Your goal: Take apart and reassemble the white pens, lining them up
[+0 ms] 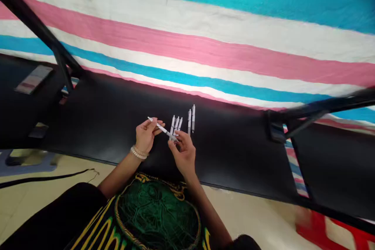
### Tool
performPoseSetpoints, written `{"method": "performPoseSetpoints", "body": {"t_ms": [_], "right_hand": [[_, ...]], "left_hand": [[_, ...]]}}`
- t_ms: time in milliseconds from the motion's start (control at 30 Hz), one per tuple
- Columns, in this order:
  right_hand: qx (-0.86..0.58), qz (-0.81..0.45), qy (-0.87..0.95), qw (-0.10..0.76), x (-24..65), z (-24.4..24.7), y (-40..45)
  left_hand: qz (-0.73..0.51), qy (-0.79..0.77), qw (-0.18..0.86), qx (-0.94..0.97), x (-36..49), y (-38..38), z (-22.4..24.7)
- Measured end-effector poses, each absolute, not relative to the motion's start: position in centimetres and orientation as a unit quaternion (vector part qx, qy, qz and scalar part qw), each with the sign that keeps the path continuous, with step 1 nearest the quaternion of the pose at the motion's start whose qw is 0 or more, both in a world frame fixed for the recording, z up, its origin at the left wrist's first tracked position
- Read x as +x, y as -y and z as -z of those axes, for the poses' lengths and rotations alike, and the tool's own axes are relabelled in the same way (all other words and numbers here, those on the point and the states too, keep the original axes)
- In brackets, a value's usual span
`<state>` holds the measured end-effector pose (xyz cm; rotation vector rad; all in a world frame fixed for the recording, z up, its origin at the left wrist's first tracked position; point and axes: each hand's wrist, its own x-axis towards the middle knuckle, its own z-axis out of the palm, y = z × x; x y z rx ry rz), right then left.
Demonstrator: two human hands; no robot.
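Over the black table, my left hand (145, 134) is closed on the upper part of a white pen (162, 128) with a grey grip. The pen slants down to the right, its tip end reaching the fingers of my right hand (185, 152). Those fingers are pinched together at the tip end of the same pen. Just behind my right hand lie three white pens (176, 123) close together, their lower ends partly hidden. Slightly to the right, two more white-and-grey pens (191, 119) lie side by side.
A striped cloth (187, 47) in blue, white and pink spans the far side behind the black table (234, 152). Black metal legs (63, 62) stand at left, with another black frame (316, 109) at right. A red stool (319, 226) sits below at right.
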<state>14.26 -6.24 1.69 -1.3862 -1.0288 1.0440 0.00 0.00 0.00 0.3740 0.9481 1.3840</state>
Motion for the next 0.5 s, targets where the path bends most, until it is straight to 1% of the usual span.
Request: {"method": "performPoseSetpoints", "body": {"t_ms": [133,233,333,400,500], "right_hand": [[-0.575,-0.451,0.454,0.509,14.37,-1.6,6.48],[-0.574,-0.418,0.466,0.528,14.47,-1.59,6.44],[-0.577,-0.442,0.448,0.52,14.55,-1.58,6.33],[-0.575,-0.431,0.474,0.509,14.57,-1.54,6.27],[-0.57,-0.415,0.476,0.525,14.49,-1.45,6.28]], "left_hand": [[-0.604,-0.428,0.651,0.165,0.31,0.07,-0.02],[-0.605,-0.427,0.652,0.164,0.37,0.12,-0.07],[-0.606,-0.423,0.653,0.166,0.39,0.16,-0.19],[-0.605,-0.425,0.651,0.17,0.42,0.19,-0.28],[-0.605,-0.427,0.65,0.173,0.49,0.26,-0.4]]}}
